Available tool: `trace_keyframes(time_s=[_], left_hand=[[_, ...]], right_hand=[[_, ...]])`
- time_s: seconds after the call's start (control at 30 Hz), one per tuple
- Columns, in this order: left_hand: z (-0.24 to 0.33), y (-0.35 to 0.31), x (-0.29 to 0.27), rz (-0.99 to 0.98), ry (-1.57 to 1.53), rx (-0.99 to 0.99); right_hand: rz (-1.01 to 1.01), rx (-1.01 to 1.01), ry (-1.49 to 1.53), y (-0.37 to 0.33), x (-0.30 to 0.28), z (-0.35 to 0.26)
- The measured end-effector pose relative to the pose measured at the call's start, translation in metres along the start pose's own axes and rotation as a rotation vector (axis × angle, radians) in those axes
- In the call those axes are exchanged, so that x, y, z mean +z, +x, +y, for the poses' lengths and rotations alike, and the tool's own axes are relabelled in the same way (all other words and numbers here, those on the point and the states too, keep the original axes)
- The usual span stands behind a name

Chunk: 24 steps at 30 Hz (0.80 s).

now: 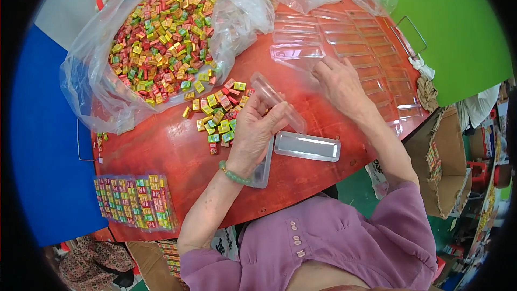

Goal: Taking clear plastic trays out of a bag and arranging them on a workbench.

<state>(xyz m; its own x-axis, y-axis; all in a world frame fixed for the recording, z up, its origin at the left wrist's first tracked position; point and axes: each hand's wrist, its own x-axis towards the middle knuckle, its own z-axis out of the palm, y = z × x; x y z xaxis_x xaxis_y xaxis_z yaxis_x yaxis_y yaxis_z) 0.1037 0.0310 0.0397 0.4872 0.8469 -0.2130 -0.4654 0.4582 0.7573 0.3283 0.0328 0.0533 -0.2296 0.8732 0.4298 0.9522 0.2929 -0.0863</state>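
Observation:
My left hand (258,121) is closed round a long, narrow clear plastic box part (277,102) with rounded ends, tilted above the red table. Further right and back, my right hand (342,83) has its fingers bent together at the edge of a clear plastic tray (296,54); the area under them is blurred. Below the held part lies a shallow translucent rectangular box (307,146). Another box (262,175) is partly hidden under my left wrist. Loose small wrapped pieces (218,116) in yellow, red and green lie just left of my left hand.
A large clear bag (81,83) full of the same wrapped pieces stands back left. Rows of clear trays (371,48) cover the right of the red table (156,156). Filled packs (134,202) lie front left. A cardboard box (447,178) stands beyond the right edge.

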Motion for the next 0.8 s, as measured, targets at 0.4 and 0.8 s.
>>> trace_keyframes(time_s=[0.4,0.8], left_hand=[[-0.003,0.005,-0.006,-0.018,-0.035,-0.002],[-0.010,-0.006,0.018,-0.116,0.085,0.103]], right_hand=[[-0.186,-0.092,-0.315,0.004,0.030,0.036],[-0.456,0.290,1.255,-0.031,-0.036,-0.040]])
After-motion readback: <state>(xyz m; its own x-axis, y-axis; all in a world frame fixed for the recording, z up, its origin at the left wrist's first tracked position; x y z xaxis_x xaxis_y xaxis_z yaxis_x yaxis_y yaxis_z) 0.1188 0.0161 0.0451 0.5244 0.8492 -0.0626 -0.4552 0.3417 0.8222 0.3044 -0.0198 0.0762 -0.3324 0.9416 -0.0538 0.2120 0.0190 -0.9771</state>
